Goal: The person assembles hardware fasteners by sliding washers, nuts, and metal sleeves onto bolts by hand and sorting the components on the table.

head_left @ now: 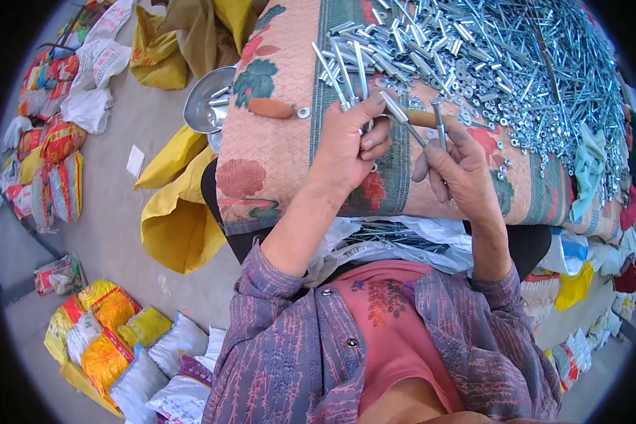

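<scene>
My left hand (348,145) is closed around several long bolts (341,74), which fan out upward past the thumb. At its fingertips a metal sleeve (393,106) sits on a thin rod slanting toward my right hand (463,168). The right fingers pinch near the lower end of that rod and also hold an upright bolt (438,116), its head uppermost. An orange-brown finger cover (422,119) appears to be on the right index finger. Left of my left hand, a similar orange-brown, finger-shaped piece (270,108) lies beside a washer (303,112) on the flowered cloth (240,180).
Piles of sleeves (459,42), nuts, washers and long bolts (579,78) cover the table's far right. A metal bowl (201,106) with sleeves stands at the left edge. Yellow sacks (180,226) and packed bags (106,346) lie on the floor. A green cloth (587,166) hangs at right.
</scene>
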Demonstrator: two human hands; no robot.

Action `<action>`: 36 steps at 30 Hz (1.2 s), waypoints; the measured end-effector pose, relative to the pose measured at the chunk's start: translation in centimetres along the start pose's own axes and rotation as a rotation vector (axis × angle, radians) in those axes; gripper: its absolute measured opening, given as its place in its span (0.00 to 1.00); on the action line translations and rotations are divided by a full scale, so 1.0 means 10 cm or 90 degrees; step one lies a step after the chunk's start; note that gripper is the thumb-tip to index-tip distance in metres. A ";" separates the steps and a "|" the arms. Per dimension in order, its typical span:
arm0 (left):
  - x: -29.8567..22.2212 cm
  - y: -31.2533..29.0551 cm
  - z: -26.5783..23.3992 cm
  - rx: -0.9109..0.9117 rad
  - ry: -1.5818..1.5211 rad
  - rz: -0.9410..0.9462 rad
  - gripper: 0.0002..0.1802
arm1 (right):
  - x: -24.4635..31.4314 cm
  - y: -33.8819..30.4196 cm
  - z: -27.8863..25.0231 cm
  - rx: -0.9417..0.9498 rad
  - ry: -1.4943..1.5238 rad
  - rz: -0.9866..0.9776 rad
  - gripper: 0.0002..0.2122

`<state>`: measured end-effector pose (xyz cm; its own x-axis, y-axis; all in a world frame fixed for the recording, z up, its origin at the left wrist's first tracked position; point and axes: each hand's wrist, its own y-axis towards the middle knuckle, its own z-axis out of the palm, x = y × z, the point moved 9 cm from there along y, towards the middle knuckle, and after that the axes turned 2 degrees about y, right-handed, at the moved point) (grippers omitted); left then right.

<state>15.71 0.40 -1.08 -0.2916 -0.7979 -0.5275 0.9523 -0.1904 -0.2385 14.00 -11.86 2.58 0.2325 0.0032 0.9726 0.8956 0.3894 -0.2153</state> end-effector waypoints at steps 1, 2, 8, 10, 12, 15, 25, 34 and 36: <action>-0.02 -0.01 -0.01 -0.006 -0.003 -0.003 0.07 | -0.01 0.00 -0.01 -0.002 -0.001 -0.001 0.18; 0.01 0.00 -0.04 0.008 -0.034 -0.009 0.08 | -0.01 0.00 0.01 0.013 -0.008 -0.016 0.18; -0.09 -0.04 -0.06 -0.051 0.015 -0.001 0.09 | 0.05 -0.06 -0.04 0.042 -0.050 -0.004 0.18; 0.06 -0.06 0.04 0.002 0.069 -0.069 0.10 | 0.05 -0.04 -0.19 -0.004 -0.023 -0.019 0.17; 0.11 -0.08 0.08 0.010 0.101 -0.070 0.10 | 0.07 -0.05 -0.21 0.005 -0.069 0.001 0.17; 0.09 -0.14 0.06 0.016 0.135 -0.090 0.10 | 0.11 -0.05 -0.24 0.025 -0.116 0.037 0.17; 0.13 -0.24 0.03 0.124 0.351 -0.208 0.11 | 0.29 -0.05 -0.29 0.200 -0.358 0.033 0.16; 0.22 -0.25 0.00 0.101 0.372 -0.235 0.10 | 0.10 -0.09 -0.08 0.257 -0.295 0.141 0.11; 0.22 -0.24 0.04 0.103 0.340 -0.238 0.10 | 0.07 -0.03 -0.12 0.211 -0.252 0.109 0.10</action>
<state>12.78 -1.13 -1.39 -0.5692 -0.2774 -0.7740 0.7682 -0.5150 -0.3804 14.38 -13.12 3.26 0.1457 0.4138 0.8986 0.6751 0.6224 -0.3961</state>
